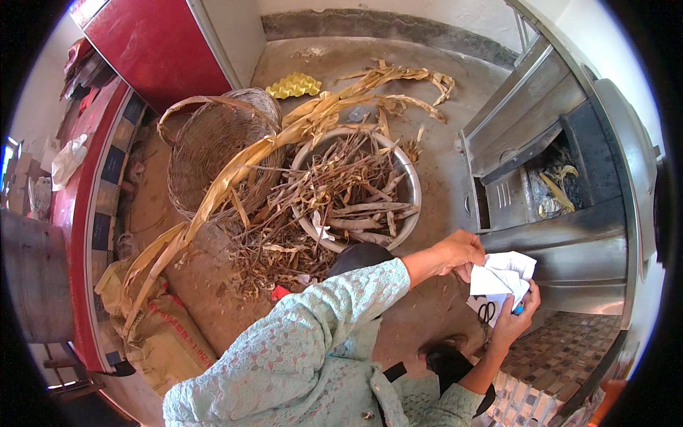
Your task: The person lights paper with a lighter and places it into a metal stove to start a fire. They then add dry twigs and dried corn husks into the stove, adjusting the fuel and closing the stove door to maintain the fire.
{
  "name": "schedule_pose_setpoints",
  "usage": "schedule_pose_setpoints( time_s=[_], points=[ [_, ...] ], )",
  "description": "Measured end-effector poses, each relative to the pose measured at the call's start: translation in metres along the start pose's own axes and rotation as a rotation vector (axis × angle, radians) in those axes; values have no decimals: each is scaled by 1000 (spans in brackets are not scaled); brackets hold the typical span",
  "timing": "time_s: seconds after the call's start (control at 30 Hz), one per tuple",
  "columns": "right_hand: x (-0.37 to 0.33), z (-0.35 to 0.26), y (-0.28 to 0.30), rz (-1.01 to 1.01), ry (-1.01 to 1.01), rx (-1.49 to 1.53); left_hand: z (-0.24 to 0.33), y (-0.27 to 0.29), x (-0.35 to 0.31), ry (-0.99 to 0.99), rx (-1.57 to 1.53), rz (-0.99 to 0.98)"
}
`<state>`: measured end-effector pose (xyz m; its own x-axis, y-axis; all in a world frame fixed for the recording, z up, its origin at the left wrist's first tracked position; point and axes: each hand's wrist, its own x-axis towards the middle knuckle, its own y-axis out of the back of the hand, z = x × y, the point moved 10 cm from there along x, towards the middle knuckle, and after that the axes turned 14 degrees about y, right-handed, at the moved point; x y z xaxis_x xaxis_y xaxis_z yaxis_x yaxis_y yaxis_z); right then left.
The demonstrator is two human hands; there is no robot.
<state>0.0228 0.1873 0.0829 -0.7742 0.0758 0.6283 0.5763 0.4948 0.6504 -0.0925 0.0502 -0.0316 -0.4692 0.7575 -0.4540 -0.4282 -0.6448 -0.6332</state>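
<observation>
White folded paper [501,274] is held between my two hands at the right, in front of a metal stove. My left hand [459,252] pinches the paper's left edge with its fingers closed. My right hand [512,322] grips the lower right part, and a small blue object [519,309] shows among its fingers; its kind is unclear. Just below the paper there is a black two-looped shape [486,312], like scissor handles. The stove [583,242] has an opening with dry husk [558,192] lying in it.
To the left, a metal basin [411,220] holds broken sticks, with more twigs [274,260] spilled beside it. Long dry corn stalks [242,171] lie across a wicker basket [203,160]. A yellow egg tray [293,85] sits behind; a woven sack [160,331] is at the lower left.
</observation>
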Motion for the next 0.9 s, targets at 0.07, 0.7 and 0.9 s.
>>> schedule_pose_setpoints(
  time_s=[0.07,0.7,0.9],
  points=[
    [-1,1,-1,-3,-6,-6,1,1,-2,-8,12,9],
    [-4,10,-10,-73,-102,-38,4,3,-9,10,331,160],
    [-6,3,-17,-101,-85,-18,13,11,-19,-8,569,327]
  ],
)
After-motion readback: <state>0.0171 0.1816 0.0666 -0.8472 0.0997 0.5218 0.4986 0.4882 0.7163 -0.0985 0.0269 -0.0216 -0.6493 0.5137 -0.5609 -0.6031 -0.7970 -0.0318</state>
